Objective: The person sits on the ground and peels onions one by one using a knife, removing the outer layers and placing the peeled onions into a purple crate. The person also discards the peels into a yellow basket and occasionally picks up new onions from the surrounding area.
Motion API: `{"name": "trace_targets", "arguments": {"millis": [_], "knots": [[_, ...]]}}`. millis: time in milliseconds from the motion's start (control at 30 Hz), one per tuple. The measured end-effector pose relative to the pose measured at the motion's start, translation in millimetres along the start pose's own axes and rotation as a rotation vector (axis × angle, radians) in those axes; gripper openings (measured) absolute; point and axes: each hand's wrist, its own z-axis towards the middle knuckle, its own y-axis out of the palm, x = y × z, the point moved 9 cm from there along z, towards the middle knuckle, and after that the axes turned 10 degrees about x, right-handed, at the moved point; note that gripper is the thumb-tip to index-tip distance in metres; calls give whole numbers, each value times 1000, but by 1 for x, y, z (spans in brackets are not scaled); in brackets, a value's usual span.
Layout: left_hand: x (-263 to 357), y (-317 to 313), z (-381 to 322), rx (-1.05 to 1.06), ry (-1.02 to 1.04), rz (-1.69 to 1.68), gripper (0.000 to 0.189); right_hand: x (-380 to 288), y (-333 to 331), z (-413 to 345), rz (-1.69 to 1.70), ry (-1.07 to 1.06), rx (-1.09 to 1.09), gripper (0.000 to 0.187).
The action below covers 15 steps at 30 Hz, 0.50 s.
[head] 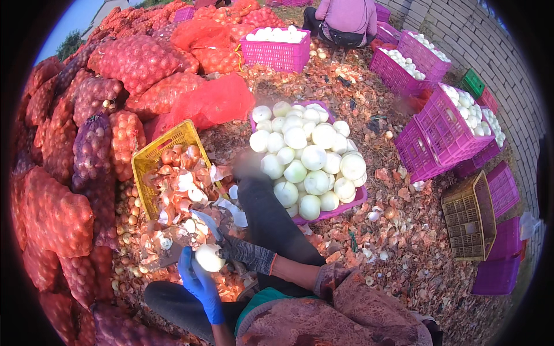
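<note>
My left hand (197, 277), in a blue knit glove, holds a peeled white onion (209, 257) low between my legs. In a grey knit glove, my right hand (244, 254) grips a knife (207, 221), its blade pointing up and left; the handle is mostly hidden by the fingers. The right fingers come up against the onion's side. Beyond them a tipped yellow plastic crate (145, 177) spills unpeeled brown onions (169, 156) and loose skins. Past my knee, a magenta crate (360, 198) is heaped with peeled onions (313, 157).
Filled red mesh sacks (56, 212) pile up on the left. Magenta crates of peeled onions (454, 121) stand along a block wall (489, 47), near an olive-yellow crate (469, 220). Another person (346, 19) sits at the back. Onion skins (389, 242) litter the ground.
</note>
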Motion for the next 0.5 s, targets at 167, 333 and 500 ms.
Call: {"name": "trace_targets", "arguments": {"millis": [167, 333, 500], "knots": [[-7, 13, -7, 2, -57, 55, 32, -28, 3, -10, -243, 28, 111, 47], [11, 52, 11, -44, -100, -215, 36, -82, -10, -27, -184, -57, 215, 42], [-14, 102, 46, -269, -182, -189, 32, -262, -35, -74, -137, -338, 198, 64]]}}
